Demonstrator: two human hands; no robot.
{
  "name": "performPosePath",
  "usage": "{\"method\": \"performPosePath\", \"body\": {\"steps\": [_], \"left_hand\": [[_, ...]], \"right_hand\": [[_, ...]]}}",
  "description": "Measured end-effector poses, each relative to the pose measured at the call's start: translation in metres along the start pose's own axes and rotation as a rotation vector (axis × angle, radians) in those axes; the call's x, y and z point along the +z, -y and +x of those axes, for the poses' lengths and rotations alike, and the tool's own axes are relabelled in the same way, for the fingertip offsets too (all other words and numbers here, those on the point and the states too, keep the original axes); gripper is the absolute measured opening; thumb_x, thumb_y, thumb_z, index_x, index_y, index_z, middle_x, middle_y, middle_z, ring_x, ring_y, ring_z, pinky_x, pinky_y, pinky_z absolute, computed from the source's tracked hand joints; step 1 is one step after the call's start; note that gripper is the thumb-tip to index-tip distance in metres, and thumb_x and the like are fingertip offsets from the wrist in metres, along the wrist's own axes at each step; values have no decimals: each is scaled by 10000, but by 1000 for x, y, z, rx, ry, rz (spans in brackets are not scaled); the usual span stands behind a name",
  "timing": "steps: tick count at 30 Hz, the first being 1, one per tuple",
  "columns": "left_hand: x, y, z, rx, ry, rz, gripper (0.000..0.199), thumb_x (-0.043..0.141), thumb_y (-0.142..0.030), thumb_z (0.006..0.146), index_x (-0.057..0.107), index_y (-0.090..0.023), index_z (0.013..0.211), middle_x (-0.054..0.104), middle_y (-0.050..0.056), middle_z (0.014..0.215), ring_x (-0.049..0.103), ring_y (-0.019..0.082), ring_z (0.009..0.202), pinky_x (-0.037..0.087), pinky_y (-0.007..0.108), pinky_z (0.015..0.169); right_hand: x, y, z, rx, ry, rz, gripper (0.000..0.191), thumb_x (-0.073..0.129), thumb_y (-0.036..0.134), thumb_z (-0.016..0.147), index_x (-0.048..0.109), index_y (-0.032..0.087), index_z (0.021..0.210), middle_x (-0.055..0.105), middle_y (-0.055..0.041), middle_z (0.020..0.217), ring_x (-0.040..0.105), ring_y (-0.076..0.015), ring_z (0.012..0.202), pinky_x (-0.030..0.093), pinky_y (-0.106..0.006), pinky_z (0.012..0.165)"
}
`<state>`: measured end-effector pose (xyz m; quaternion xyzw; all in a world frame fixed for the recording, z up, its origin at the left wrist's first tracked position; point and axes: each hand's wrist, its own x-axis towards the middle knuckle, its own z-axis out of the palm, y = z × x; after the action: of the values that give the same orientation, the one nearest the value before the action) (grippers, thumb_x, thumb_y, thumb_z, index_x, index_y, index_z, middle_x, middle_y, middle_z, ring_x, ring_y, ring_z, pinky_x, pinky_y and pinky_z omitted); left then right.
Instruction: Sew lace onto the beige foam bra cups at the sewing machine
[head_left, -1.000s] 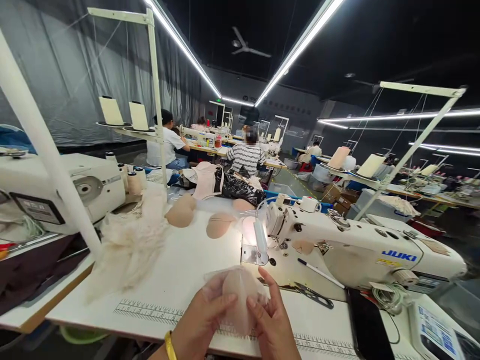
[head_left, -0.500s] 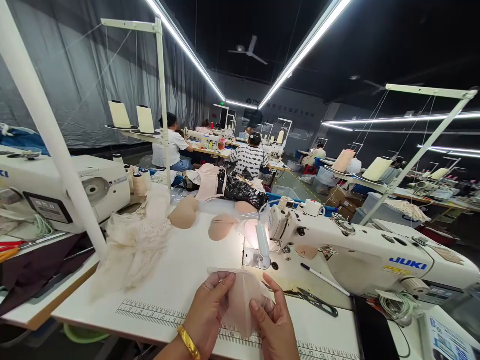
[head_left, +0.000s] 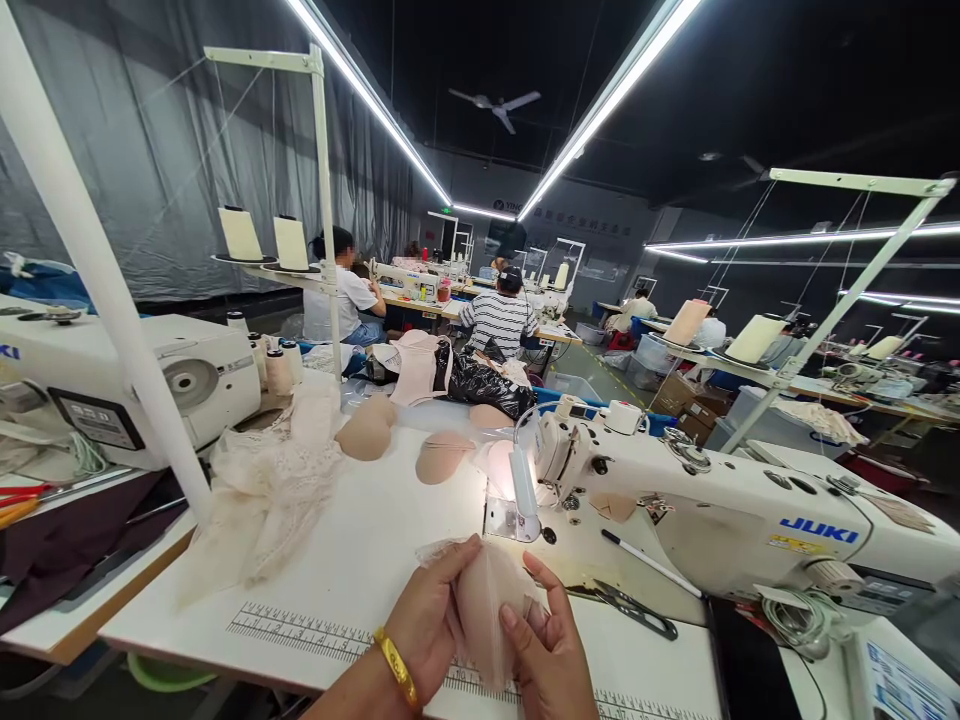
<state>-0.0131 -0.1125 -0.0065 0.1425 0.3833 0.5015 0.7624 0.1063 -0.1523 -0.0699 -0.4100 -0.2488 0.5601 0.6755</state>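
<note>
Cup point(head_left: 480, 605): beige, sheer fabric over it, between our two hands above the front edge of the table point(head_left: 360, 545). We can't tell if it touches the top.
Left hand point(head_left: 421, 622): narrow, pinching the cup; thumb on its upper left edge, fingers mostly hidden behind.
Right hand point(head_left: 553, 640): holding the cup too; thumb on its front, index raised near its right edge, other fingers curled at the side.
Bangle point(head_left: 397, 668): gold, on our left wrist.
Ruler point(head_left: 300, 629): along the front edge, runs below our hands.
Machine point(head_left: 705, 490): white JUKI, ahead and to our right; lamp point(head_left: 523, 480) lit.
Snips point(head_left: 637, 608): flat on the table, right of our right hand.
Pen point(head_left: 651, 562): just beyond the snips, lying at a slant.
Lace point(head_left: 270, 490): pale heap, table's left side.
Loose cups point(head_left: 444, 457): two lie left of the lamp.
Co-workers point(head_left: 499, 315): we see two seated ahead, striped top and white top.
</note>
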Motion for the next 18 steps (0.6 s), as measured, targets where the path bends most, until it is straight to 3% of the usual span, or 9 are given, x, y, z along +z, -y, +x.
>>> {"method": "performPosePath", "body": {"steps": [8,12,18], "left_hand": [[3,-1,-5,34,108,98,444,967,-454,626,729,-139,831,775,99,837,730,273,820,553,309,697],[4,2,-3,51,162,195,508,997,-477,553,745,-127,821,765,95,774,711,256,755,544,310,681],[4,0,0,54,170,181,460,978,-463,585,740,-133,799,754,93,740,714,269,717,561,340,678]], "right_hand": [[-2,-1,3,5,-10,38,1000,976,474,621,458,266,1450,800,-60,922,760,-283,834,590,-375,706],[-1,0,4,-4,-20,63,1019,976,461,618,440,262,1460,789,-51,894,754,-280,805,590,-396,722],[-9,-1,5,-28,49,-1,1128,973,492,610,375,263,1539,756,-31,858,734,-268,808,569,-395,761]]}}
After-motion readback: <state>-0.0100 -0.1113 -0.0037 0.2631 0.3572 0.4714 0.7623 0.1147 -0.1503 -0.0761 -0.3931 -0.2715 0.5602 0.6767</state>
